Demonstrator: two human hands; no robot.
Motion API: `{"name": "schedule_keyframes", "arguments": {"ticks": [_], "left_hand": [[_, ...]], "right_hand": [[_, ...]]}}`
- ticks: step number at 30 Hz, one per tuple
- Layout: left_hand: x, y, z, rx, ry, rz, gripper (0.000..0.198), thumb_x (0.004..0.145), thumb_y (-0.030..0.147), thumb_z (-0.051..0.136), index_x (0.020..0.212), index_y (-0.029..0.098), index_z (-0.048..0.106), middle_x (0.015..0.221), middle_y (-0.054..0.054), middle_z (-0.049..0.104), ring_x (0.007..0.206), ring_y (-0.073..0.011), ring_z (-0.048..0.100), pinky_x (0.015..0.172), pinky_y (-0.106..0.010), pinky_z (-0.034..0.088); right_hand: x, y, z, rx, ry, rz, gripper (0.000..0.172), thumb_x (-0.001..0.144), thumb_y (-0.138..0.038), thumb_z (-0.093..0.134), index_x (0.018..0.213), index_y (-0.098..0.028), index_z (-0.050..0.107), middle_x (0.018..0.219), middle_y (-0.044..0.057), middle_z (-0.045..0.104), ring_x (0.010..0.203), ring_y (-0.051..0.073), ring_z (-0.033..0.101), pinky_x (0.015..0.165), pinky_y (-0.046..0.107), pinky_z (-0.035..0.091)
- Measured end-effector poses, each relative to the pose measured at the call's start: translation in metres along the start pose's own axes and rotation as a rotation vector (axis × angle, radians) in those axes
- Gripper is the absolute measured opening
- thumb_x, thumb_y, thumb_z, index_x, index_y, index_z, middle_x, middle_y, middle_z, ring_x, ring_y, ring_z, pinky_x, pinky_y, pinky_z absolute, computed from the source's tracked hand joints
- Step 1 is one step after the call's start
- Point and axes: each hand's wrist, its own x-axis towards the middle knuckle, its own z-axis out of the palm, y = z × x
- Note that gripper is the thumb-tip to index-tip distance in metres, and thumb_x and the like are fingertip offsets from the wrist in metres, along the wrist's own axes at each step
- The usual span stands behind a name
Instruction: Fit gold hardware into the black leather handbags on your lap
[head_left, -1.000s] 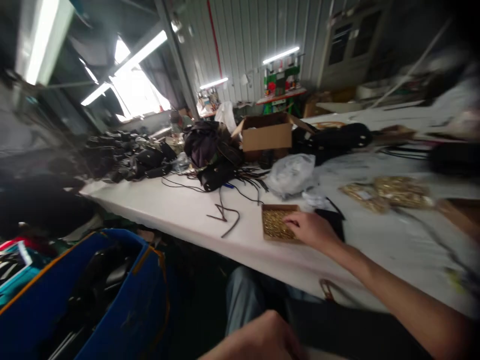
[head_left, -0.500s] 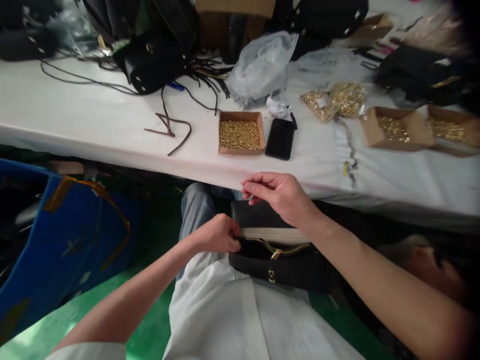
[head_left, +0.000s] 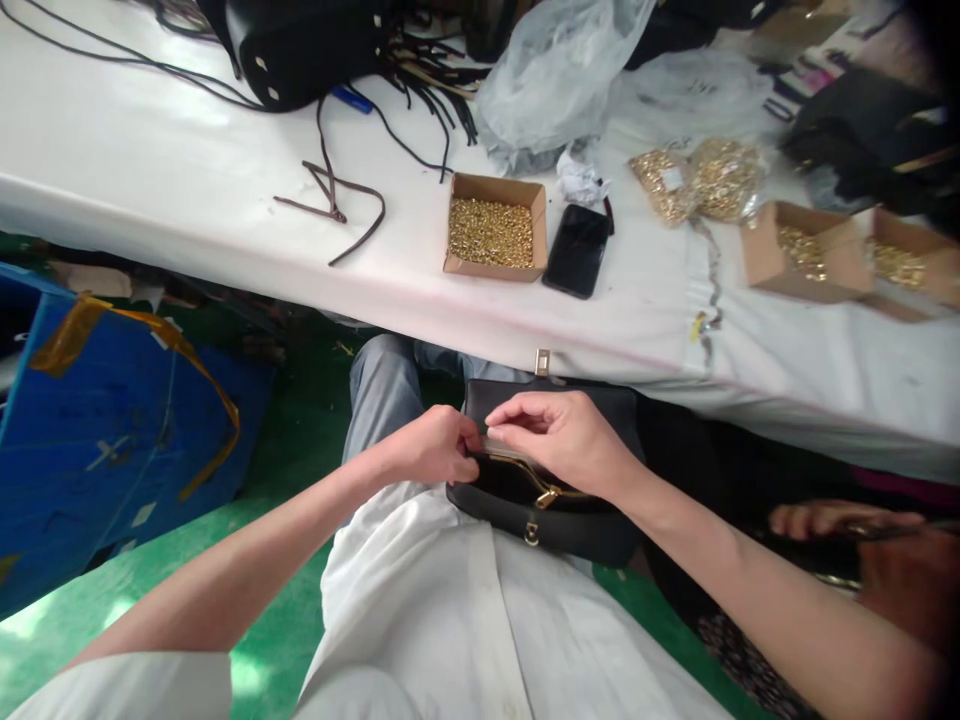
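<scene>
A black handbag (head_left: 581, 530) rests on my lap with its flap folded back and its mouth parted. Its gold zipper pull (head_left: 548, 495) hangs at the opening, and a small metal clasp (head_left: 542, 362) tops the raised flap. My left hand (head_left: 442, 447) is closed on the left end of the bag's opening, fingers curled over the edge. Close beside it, my right hand (head_left: 566, 440) hovers over the opening with thumb and fingertips pinched together. Whatever lies between those fingertips is too small to make out.
On the white table stand a cardboard box of small gold pieces (head_left: 491, 232), a black phone (head_left: 576, 250), a brown cord (head_left: 330, 205) and a plastic bag (head_left: 551, 90). A blue bin (head_left: 142, 420) is at left. Another person's hand (head_left: 814, 520) shows at right.
My right hand has come down from above the flap to the bag's opening, near my left hand. The view has tilted downward, and the flap's clasp now shows. My left hand keeps its hold.
</scene>
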Motion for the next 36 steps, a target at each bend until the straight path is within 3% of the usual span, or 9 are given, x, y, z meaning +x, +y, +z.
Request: {"name": "schedule_keyframes", "arguments": {"ticks": [11,17,23,31,36], "left_hand": [[-0.005,0.01,0.007,0.061,0.074,0.061,0.014,0.072,0.018,0.071,0.084,0.017,0.078,0.072,0.002,0.069,0.064,-0.0144,0.06,0.052,-0.024,0.04],[-0.001,0.013,0.01,0.087,0.079,0.08,0.011,0.071,0.017,0.072,0.081,0.017,0.077,0.071,0.003,0.067,0.064,-0.0141,0.059,0.053,-0.024,0.04],[-0.004,0.018,0.012,0.082,0.085,0.088,0.014,0.071,0.017,0.072,0.083,0.017,0.078,0.072,0.002,0.068,0.064,-0.0141,0.059,0.054,-0.023,0.042],[-0.005,0.022,0.011,0.081,0.083,0.068,0.014,0.07,0.016,0.073,0.083,0.017,0.078,0.071,0.003,0.067,0.063,-0.0137,0.058,0.053,-0.023,0.04],[-0.004,0.022,0.012,0.064,0.068,0.064,0.012,0.072,0.016,0.071,0.083,0.016,0.077,0.072,0.003,0.067,0.064,-0.0133,0.057,0.054,-0.024,0.041]], "right_hand": [[-0.005,0.006,0.005,-0.047,0.053,0.005,0.007,0.095,-0.035,0.085,0.094,-0.028,0.085,0.088,-0.004,0.083,0.078,0.018,0.078,0.072,0.028,0.059],[-0.011,0.014,0.007,-0.152,0.116,-0.118,0.007,0.099,-0.028,0.081,0.095,-0.031,0.087,0.096,-0.005,0.085,0.086,0.018,0.079,0.08,0.03,0.06],[-0.009,0.026,0.007,-0.053,0.166,-0.083,0.005,0.096,-0.035,0.086,0.096,-0.031,0.088,0.096,-0.003,0.086,0.085,0.021,0.082,0.078,0.03,0.064],[-0.017,0.018,0.005,0.007,0.224,-0.104,0.009,0.094,-0.038,0.09,0.095,-0.029,0.088,0.093,-0.001,0.086,0.08,0.021,0.082,0.076,0.029,0.066],[-0.023,0.011,0.004,-0.019,0.19,-0.11,0.007,0.097,-0.035,0.086,0.097,-0.028,0.087,0.095,0.0,0.086,0.083,0.022,0.082,0.076,0.029,0.065]]}}
